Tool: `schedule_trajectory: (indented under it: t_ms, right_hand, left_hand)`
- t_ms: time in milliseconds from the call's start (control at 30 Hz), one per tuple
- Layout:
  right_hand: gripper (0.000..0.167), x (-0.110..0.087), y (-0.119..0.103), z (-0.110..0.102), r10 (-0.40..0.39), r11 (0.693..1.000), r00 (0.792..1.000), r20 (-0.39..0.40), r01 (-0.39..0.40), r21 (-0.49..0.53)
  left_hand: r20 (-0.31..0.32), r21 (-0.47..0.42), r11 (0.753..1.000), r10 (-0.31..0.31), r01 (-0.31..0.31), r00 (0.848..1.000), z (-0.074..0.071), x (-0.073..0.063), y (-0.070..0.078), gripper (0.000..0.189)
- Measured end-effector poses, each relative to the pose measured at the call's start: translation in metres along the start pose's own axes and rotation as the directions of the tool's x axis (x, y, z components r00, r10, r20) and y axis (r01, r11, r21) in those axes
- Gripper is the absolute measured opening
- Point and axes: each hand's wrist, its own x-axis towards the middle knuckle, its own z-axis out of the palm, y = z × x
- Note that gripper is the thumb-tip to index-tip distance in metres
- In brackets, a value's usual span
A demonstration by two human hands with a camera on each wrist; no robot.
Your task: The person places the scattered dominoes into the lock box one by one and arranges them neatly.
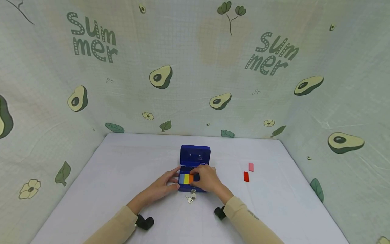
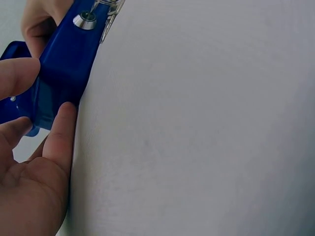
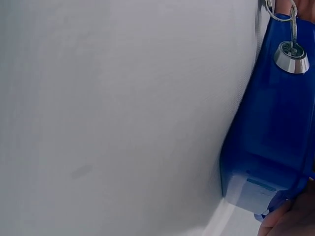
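A small blue metal cash box (image 1: 193, 188) stands on the table, its lid (image 1: 195, 155) raised at the back. A light blue block (image 1: 181, 178), a yellow block (image 1: 186, 179) and an orange block (image 1: 191, 178) lie side by side in its left part. My right hand (image 1: 207, 178) reaches over the box's right half and pinches the orange block between thumb and fingers. With fingers spread, my left hand (image 1: 161, 186) touches the left wall. Its thumb (image 2: 19, 76) is at the box's upper edge. The right hand hides the rest of the interior.
Keys on a ring (image 1: 190, 199) hang from the silver lock (image 3: 291, 58) on the box front. Right of the box, a pink block (image 1: 251, 167) and a red block (image 1: 246, 176) lie apart on the white table (image 1: 137, 152). A printed cloth (image 1: 195, 67) surrounds the table.
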Motion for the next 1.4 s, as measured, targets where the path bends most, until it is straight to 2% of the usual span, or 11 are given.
schedule_trajectory:
  t_ms: [400, 867, 1100, 1300, 1400]
  right_hand:
    - [0.045, -0.003, 0.005, -0.009, -0.016, 0.997, 0.998, 0.061, 0.011, 0.079]
    - [0.048, -0.009, 0.010, -0.028, -0.027, 0.986, 0.997, 0.072, 0.015, 0.164]
    - [0.049, -0.015, 0.014, -0.037, -0.034, 0.978, 0.998, 0.048, 0.023, 0.205]
    - [0.051, -0.023, 0.024, -0.045, 0.025, 0.978, 1.000, 0.019, -0.028, 0.205]
    - [0.052, -0.027, 0.031, -0.050, 0.028, 0.978, 1.000, 0.000, -0.028, 0.205]
  left_hand:
    - [0.005, -0.011, 1.000, 0.000, 0.000, 1.000, -0.001, 0.000, 0.000, 0.077]
    - [-0.004, -0.005, 1.000, -0.010, 0.010, 1.000, 0.001, 0.000, 0.000, 0.077]
    - [-0.003, -0.011, 1.000, 0.002, -0.002, 1.000, 0.001, 0.000, 0.000, 0.077]
    - [-0.001, -0.010, 1.000, 0.030, -0.030, 1.000, 0.001, 0.000, -0.002, 0.075]
    - [-0.003, -0.011, 0.999, 0.035, -0.035, 0.999, 0.001, 0.000, -0.002, 0.075]
